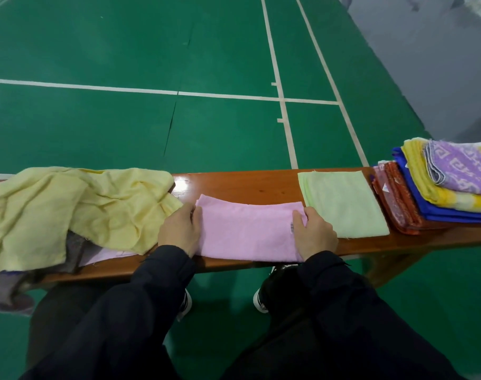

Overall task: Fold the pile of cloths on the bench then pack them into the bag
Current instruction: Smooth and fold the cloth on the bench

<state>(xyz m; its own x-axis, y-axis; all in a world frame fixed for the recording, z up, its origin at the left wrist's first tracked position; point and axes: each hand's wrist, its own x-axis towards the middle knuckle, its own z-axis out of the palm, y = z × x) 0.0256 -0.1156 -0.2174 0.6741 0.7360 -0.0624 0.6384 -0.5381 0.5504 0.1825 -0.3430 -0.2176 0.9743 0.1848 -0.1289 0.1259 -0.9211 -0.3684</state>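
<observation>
Two hands rest on a pink cloth [247,231] spread flat across the middle of the wooden bench [247,185]. The left hand [180,231] lies at the cloth's left end and the right hand [314,233] at its right end, each with fingers curled over the short edge and the thumb on top, gripping the fabric. The pink cloth is a soft, fuzzy rectangle whose near edge hangs just over the bench's front lip. Just beside it on the right lies a pale green cloth [343,201], folded flat and square. Farther right sits a stack of folded cloths [439,193]: red patterned at the bottom, then blue, yellow, and a purple patterned one on top. To the left, a crumpled yellow cloth [69,209] covers grey and pink pieces of the unfolded pile. Bare polished wood shows behind the pink cloth. Beyond the bench spreads a green court floor [124,64] with white lines.
</observation>
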